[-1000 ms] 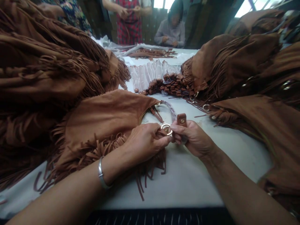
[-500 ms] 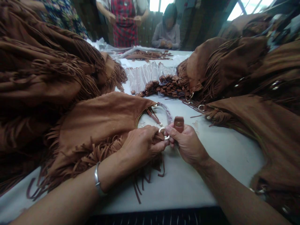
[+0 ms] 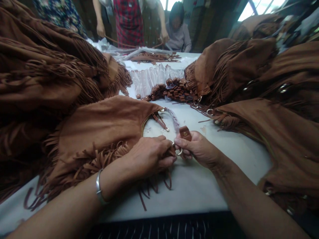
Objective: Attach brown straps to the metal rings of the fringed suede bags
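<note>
A brown suede fringed bag point(image 3: 104, 129) lies on the white table point(image 3: 199, 186) in front of me. My left hand point(image 3: 147, 156) is closed on the bag's fringed corner next to a silver metal ring point(image 3: 177, 151). My right hand point(image 3: 199, 149) pinches that ring from the other side and also holds a small brown leather strap tab point(image 3: 185, 133) that sticks up above its fingers. A silver bangle point(image 3: 98, 189) sits on my left wrist.
Tall heaps of the same fringed bags rise at the left point(image 3: 42, 73) and right point(image 3: 261, 73). A pile of small brown leather tabs point(image 3: 174, 91) and clear plastic wraps point(image 3: 152, 78) lie mid-table. Other people point(image 3: 129, 20) stand and sit at the far end.
Both hands with the ring and tab have shifted slightly nearer and lower in view. At the far end the standing person's hands have spread apart, pulling a strap.
</note>
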Tool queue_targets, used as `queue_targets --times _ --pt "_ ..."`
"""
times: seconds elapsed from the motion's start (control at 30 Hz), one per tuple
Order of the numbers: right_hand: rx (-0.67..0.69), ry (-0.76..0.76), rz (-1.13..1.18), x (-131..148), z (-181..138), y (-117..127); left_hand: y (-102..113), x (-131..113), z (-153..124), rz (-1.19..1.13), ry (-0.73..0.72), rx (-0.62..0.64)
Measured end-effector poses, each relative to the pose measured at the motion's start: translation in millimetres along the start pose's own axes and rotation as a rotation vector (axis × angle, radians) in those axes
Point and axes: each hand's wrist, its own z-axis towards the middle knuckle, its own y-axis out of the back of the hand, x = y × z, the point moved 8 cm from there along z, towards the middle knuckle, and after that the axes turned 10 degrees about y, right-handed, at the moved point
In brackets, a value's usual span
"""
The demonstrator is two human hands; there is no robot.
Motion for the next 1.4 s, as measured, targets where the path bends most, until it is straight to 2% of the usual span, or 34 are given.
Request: queue_targets --times 0.17,0.23,0.4,0.53,0.67,0.77,0.83,0.9,0.97,1.07,1.13,1.27,1.4 --pt "-0.389 0.235 0.029 5.3 -8.8 3.3 11.3 6.2 -1.2 -0.071 0.010 -0.155" --pt "-0.435 0.241 0.046 2.5 -9.4 1.8 13.2 4.2 -3.2 -0.022 0.003 -0.219" --pt "-0.299 0.153 0.076 -4.1 -2.9 -1.1 1.3 -1.4 -4.3 0.261 0.094 -0.237" --pt "-0.128 0.107 0.001 -1.1 -1.4 0.9 -3.1 -10.0 -4.8 0.411 0.064 -0.242" --pt "0.019 0.094 -0.094 5.9 -2.0 7.5 -7.1 -15.9 -3.1 0.409 -0.004 -0.119" --pt "0.124 0.057 -0.072 6.4 -5.5 5.8 -11.5 -18.9 -2.9 0.398 -0.039 -0.018" --pt "0.191 0.016 -0.026 3.4 -9.6 -0.7 -13.3 -20.1 -4.0 0.400 -0.066 0.000" --pt "0.192 0.030 0.018 2.6 -11.8 -6.2 -12.1 -20.2 -5.9 0.363 -0.092 -0.023" --pt "0.133 0.095 0.066 4.2 -11.0 -9.7 -6.8 -17.6 -7.9 0.299 -0.084 -0.077" --pt "-0.030 0.191 0.150 7.2 -8.0 -8.6 6.0 -13.4 -10.2 0.230 0.001 -0.190" --pt "-0.087 0.208 0.174 8.2 -7.1 -8.0 11.0 -13.9 -10.7 0.228 0.081 -0.227" --pt "0.026 0.209 0.101 13.7 -8.2 -12.8 4.8 -17.3 -7.3 0.272 0.232 -0.148" --pt "0.049 0.227 -0.035 19.3 -10.3 -4.4 -0.2 -19.5 -2.8 0.297 0.213 -0.137"
